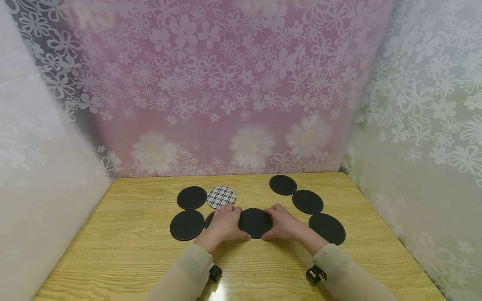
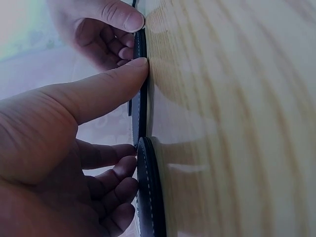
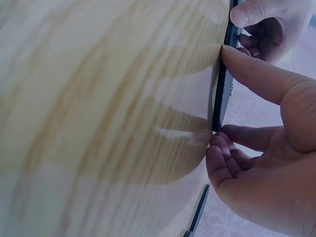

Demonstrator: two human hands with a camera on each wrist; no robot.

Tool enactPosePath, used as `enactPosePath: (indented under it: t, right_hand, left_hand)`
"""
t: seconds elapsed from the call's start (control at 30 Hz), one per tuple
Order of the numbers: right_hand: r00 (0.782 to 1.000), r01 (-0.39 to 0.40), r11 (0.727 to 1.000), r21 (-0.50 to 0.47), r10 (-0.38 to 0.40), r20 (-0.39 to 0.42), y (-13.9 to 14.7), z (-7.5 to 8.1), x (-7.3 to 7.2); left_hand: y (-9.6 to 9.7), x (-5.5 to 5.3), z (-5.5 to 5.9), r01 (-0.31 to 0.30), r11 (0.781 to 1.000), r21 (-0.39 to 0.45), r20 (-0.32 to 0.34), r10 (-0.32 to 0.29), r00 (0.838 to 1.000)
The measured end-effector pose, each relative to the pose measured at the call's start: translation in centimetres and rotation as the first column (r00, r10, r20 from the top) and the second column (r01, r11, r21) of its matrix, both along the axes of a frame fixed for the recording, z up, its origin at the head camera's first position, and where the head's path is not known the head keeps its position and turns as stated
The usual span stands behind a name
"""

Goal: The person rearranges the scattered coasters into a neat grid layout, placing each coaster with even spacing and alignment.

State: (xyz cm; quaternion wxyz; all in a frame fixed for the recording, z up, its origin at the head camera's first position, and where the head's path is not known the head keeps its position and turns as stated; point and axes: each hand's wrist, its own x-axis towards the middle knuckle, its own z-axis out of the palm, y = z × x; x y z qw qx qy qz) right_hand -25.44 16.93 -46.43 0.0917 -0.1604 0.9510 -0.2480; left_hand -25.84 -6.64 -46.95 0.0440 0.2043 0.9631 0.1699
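A round black coaster (image 1: 255, 223) with a stitched rim lies at the middle of the table, between both hands. My left hand (image 1: 225, 224) grips its left edge, the thumb at the near side and the fingers at the far side. On the opposite edge my right hand (image 1: 283, 223) holds it the same way. Both wrist views show this coaster (image 2: 140, 111) flat or nearly flat at the wood; whether it is slightly raised I cannot tell. Under my left hand, another black coaster (image 1: 208, 220) is mostly hidden.
Left of the hands lie two black coasters (image 1: 191, 197) and a plaid black-and-white coaster (image 1: 221, 197). Three black coasters (image 1: 308, 201) run diagonally on the right. The wooden table (image 1: 128, 221) ends at a pink floral curtain (image 1: 226, 104), with pale curtains at both sides.
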Motion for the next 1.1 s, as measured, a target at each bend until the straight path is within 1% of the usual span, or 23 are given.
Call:
enactPosePath:
  t: [0.23,0.37,0.6,0.73,0.83,0.93,1.1]
  right_hand:
    - [1.0,-0.006,1.0,0.002,0.006,-0.002,0.0,0.0,-0.1]
    - [1.0,-0.004,1.0,0.005,0.004,-0.001,0.0,0.0,-0.1]
    - [1.0,-0.014,1.0,0.007,0.014,-0.006,0.2,-0.1,-0.1]
    - [1.0,-0.024,1.0,0.006,0.024,-0.008,0.2,-0.3,-0.2]
    - [1.0,-0.028,1.0,0.004,0.028,-0.002,0.2,-0.3,-0.2]
    - [1.0,-0.028,1.0,0.006,0.028,0.0,0.3,0.1,-0.2]
    - [1.0,-0.013,0.999,0.038,0.014,-0.022,0.8,0.8,-0.3]
  left_hand:
    - [0.0,-0.1,0.1,-0.002,1.0,-0.012,0.005,0.002,1.0]
    - [0.1,-0.1,0.0,-0.004,1.0,-0.014,0.01,0.004,1.0]
    - [0.2,-0.2,0.0,-0.004,0.999,-0.034,-0.004,0.003,1.0]
    - [0.2,-0.3,-0.1,-0.009,0.999,-0.041,0.008,0.009,1.0]
    - [0.1,-0.2,0.0,-0.015,1.0,-0.021,0.028,0.016,0.999]
    - [0.0,-0.2,0.3,-0.024,1.0,0.01,0.036,0.024,0.999]
    - [0.0,-0.1,0.8,-0.041,0.998,0.051,0.019,0.04,0.999]
